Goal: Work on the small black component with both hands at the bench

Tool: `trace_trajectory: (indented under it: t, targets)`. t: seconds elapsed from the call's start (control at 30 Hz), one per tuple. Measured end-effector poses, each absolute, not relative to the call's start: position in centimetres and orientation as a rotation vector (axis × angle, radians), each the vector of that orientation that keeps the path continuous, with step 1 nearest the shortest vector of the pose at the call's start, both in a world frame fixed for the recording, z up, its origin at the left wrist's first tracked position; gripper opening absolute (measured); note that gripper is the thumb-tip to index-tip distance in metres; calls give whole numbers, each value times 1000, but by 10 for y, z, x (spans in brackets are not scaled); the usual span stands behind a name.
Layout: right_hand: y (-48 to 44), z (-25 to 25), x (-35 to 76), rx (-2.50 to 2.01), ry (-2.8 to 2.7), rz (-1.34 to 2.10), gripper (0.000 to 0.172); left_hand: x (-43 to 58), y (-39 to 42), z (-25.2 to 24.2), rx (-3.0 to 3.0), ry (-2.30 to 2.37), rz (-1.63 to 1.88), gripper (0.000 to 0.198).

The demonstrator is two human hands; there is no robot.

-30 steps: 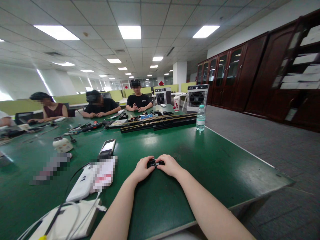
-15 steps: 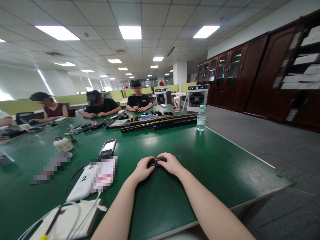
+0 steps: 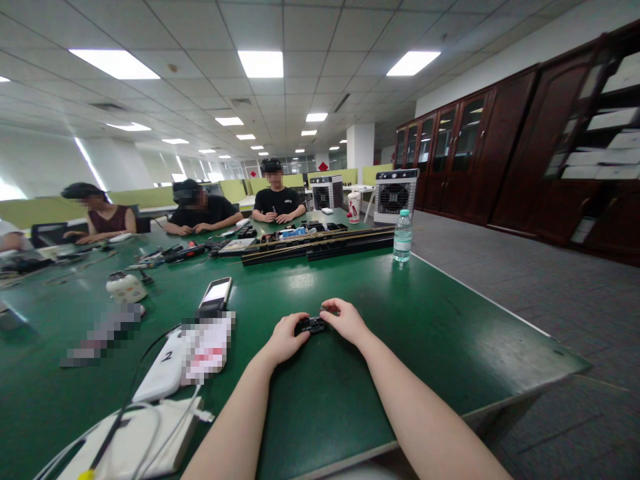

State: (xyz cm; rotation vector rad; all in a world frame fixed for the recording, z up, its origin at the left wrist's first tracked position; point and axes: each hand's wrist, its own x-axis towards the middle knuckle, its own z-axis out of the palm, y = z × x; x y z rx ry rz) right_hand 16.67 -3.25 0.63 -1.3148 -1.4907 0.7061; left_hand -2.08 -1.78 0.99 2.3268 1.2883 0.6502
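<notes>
A small black object (image 3: 313, 325), perhaps a plastic or metal part, lies low over the green tabletop (image 3: 320, 393) between my two hands. My left hand (image 3: 286, 339) is closed on its left end, fingers behind and thumb in front. At the object's right end, the thumb of my right hand (image 3: 349, 323) rests close to or on it. The right index finger is bent in a pinch above that end. Whatever lies in this pinch is too small to make out.
Left of my arms are a phone (image 3: 218, 293), a white power bank (image 3: 163, 367) and cables over a cream box (image 3: 165, 433). A water bottle (image 3: 403, 237) stands near the right edge. Long black rails (image 3: 320, 247) lie across the table. Several people sit beyond.
My right hand has lifted slightly and its fingers have drawn off the black object's right end, showing more of it. My left hand has barely moved.
</notes>
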Motion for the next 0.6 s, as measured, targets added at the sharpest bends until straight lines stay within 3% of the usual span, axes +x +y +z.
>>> trace_trajectory:
  t: [0.6]
  targets:
    - [-27, 3, 171, -1252, -1134, 876, 25, -21, -18, 11, 2329, 1288, 644, 43]
